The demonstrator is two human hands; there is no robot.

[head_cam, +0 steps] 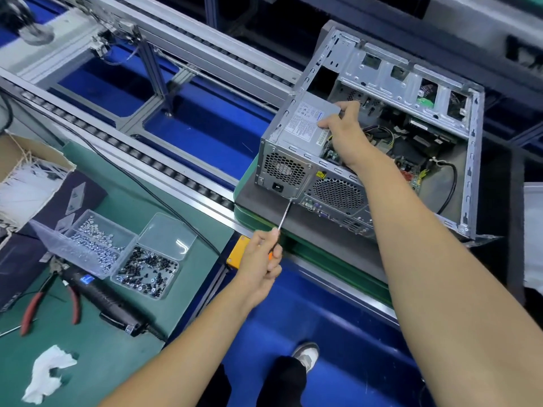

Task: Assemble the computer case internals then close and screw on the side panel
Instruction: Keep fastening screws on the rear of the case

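Open case (382,160) lying on its side on a dark mat (323,242), open side up, rear panel toward the camera, long axis running away up and to the right. Far corner near the frame's right edge; boards and cables inside partly masked by the right forearm and too cluttered to sort out. Right hand (340,124) pressing on the power supply (305,121) at the near left corner, fingers curled over its inner edge. Left hand (260,259) clamped round a screwdriver (283,215), orange handle almost wholly hidden in the fist, shaft pointing up and right, tip at the rear panel's lower edge below the supply; any screw there too small to make out. Hands well apart. Left of these, on a green mat (132,342): screw box (117,254), red pliers (44,301), black driver (111,306).
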